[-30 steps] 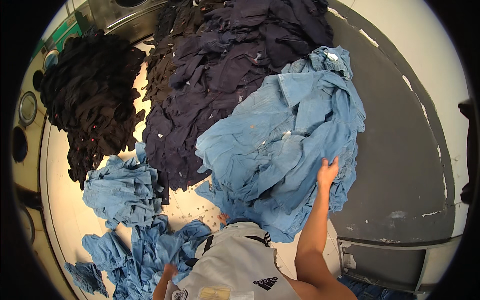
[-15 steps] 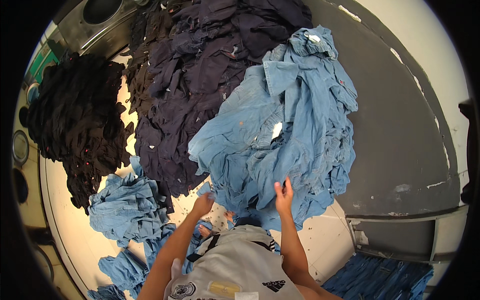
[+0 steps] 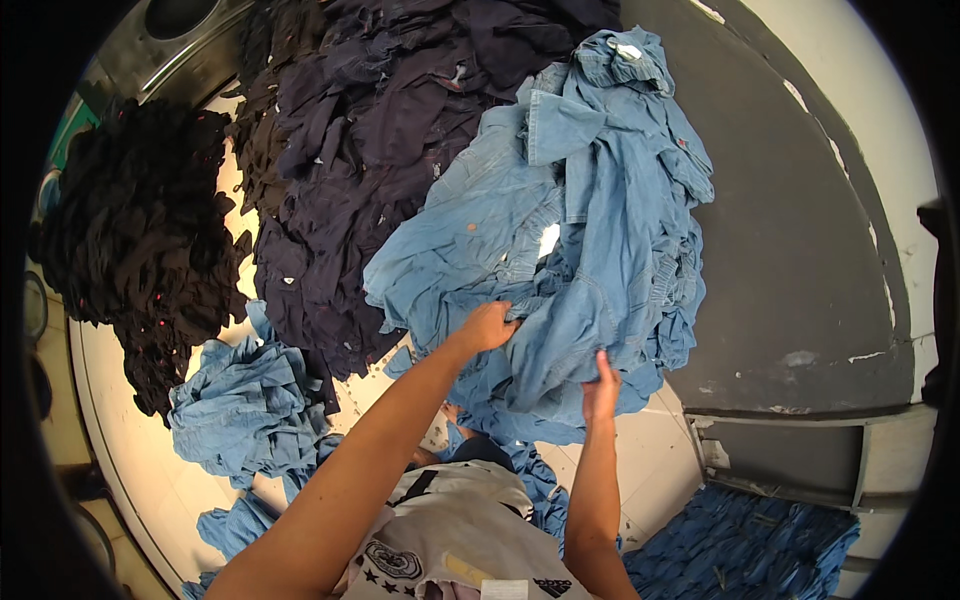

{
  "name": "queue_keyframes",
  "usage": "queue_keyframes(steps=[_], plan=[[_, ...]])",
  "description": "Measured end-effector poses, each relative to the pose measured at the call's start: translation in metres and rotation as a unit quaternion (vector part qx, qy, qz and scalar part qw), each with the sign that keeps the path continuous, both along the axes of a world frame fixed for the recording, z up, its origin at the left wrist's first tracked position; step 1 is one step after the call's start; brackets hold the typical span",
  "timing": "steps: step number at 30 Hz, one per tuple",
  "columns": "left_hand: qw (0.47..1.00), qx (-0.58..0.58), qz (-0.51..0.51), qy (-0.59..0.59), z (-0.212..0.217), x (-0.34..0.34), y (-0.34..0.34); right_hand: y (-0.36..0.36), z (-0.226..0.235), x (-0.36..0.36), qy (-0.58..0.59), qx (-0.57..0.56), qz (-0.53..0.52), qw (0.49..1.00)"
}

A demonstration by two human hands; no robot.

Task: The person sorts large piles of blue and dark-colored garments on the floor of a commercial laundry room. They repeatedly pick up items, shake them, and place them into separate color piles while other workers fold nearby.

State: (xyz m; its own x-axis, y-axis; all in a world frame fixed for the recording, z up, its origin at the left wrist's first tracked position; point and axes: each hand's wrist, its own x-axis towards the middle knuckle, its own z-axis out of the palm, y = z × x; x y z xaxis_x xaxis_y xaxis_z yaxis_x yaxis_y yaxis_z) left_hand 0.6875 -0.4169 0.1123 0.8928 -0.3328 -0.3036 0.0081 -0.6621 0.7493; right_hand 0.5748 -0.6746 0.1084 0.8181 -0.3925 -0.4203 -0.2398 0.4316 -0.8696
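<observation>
In front of me rises a big heap of light-blue denim garments (image 3: 610, 240), with stitched seams and gathered elastic waistbands. My left hand (image 3: 490, 326) reaches into its near side, the fingers closed on a fold of a denim garment beside a gathered band. Lower and to the right, my right hand (image 3: 601, 390) lies against the front of the same heap, fingers stretched upward along the cloth. Part of that hand's grip side is hard to see.
Dark navy garments (image 3: 370, 150) are piled behind and left, with a black pile (image 3: 140, 220) farther left. A smaller light-blue pile (image 3: 245, 410) lies on the pale floor. Stacked blue denim (image 3: 740, 545) fills the lower right, beside a grey wall panel (image 3: 790, 260) with chipped edges.
My left hand has moved right and forward from beside the heap onto the denim and closed on it. My right hand has shifted slightly right along the cloth.
</observation>
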Motion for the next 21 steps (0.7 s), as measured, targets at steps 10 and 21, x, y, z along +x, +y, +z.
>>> queue_keyframes(steps=[10, 21], plan=[[0.834, -0.291, 0.469, -0.032, 0.09, -0.164, 0.206, -0.077, 0.222, -0.018, -0.229, -0.003, -0.075, 0.97], [0.821, -0.125, 0.483, -0.278, 0.168, -0.33, 0.2, 0.239, 0.151, -0.009, -0.141, -0.15, 0.672, 0.711]])
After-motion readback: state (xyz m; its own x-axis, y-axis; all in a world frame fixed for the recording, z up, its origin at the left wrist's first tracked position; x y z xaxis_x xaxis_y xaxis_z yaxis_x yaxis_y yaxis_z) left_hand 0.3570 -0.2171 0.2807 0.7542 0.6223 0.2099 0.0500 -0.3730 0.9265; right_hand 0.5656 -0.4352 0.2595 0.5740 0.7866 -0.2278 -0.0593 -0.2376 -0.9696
